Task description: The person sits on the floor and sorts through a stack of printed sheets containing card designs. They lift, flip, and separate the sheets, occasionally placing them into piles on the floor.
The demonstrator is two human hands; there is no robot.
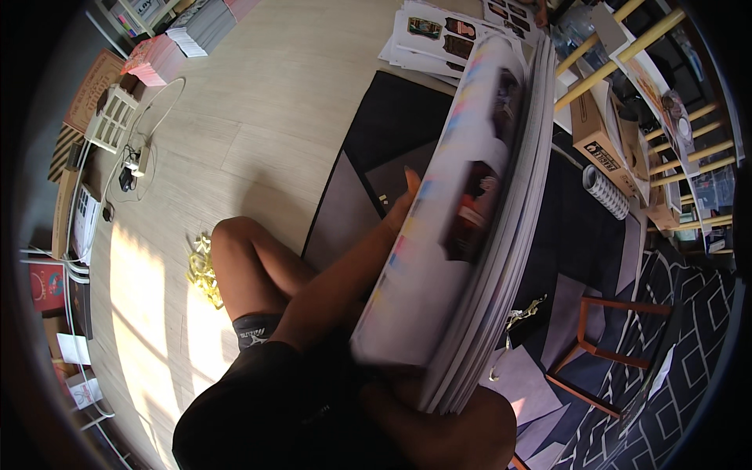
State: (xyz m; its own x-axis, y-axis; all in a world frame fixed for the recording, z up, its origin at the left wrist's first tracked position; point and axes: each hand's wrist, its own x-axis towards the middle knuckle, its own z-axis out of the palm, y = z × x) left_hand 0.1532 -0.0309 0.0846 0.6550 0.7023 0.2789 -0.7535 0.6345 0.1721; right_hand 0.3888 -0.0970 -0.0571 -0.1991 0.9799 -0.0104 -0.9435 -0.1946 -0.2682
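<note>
A thick stack of large printed sheets point(462, 211) stands tilted on its long edge before me, its top sheet bowed. The top sheet carries dark label-like pictures and a strip of colour patches along one side. My left hand point(409, 192) grips the stack's left side, its thumb showing and its other fingers hidden behind the paper. At the near end, a dark, blurred shape in shadow appears to be my right hand point(392, 399); its fingers cannot be made out. The stack's lower edge is hidden by my body and the paper.
More printed sheets point(431, 35) lie beyond, near a bit of another person's skin point(540, 12). A dark patterned mat point(392, 117) is under the stack. Yellow strapping point(204, 270) lies by my knee. Right: a cardboard box point(599, 145), a white roll point(605, 192) and a wooden frame point(583, 337).
</note>
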